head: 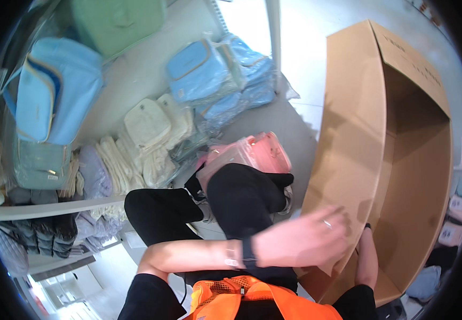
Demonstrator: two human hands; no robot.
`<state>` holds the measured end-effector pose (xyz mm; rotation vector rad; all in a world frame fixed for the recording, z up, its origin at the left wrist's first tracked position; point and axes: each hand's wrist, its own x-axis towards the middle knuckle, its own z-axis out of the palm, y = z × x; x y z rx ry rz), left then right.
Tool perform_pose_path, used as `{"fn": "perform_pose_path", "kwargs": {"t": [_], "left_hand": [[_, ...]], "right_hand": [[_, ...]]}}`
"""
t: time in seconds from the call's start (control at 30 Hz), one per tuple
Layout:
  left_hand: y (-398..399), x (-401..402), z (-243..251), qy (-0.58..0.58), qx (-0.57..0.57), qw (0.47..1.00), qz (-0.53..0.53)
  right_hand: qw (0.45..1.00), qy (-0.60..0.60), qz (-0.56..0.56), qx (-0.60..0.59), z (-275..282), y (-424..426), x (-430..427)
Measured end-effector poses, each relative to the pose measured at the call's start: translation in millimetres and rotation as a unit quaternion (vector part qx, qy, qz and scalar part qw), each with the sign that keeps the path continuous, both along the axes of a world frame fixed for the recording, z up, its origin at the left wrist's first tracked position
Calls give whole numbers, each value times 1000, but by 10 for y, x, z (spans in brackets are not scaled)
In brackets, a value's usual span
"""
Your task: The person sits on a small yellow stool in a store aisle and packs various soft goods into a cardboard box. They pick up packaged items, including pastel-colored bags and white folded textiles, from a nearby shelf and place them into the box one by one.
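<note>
A large open cardboard box (345, 116) lies tipped on its side at my right, its opening turned to the right. My left hand (307, 238), blurred and with fingers bent, is at the near lower part of the box's side panel. Whether it grips the cardboard cannot be told. It wears a ring, and a dark watch (248, 253) is on the wrist. My right forearm (367, 260) reaches into the box opening, with a dark band near its end. The right hand itself is hidden behind the side panel.
Pink bags (269, 154) in clear plastic lie on the floor beyond my knees. Wrapped blue bags (199, 70) and cream bags (149, 122) are piled at the left. A blue backpack (61, 92) stands over a white shelf edge (55, 210). Dark quilted items (51, 234) are below.
</note>
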<state>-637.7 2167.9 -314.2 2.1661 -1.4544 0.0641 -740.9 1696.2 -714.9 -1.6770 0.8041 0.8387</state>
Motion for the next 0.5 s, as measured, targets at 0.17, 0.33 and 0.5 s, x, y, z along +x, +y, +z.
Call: {"fn": "perform_pose_path", "kwargs": {"t": [0.17,0.33,0.5], "left_hand": [[2126,370,-31,-33,59,943,326],[4065,536,-1531,-61,345,716,604],[4638,803,-2154,-138,395,676,606]], "right_hand": [[998,2,-32,-50,1465,-286,578],[867,-113,224,-430,3405,340,1239],[641,-420,304,-566,5013,2052,1533]]}}
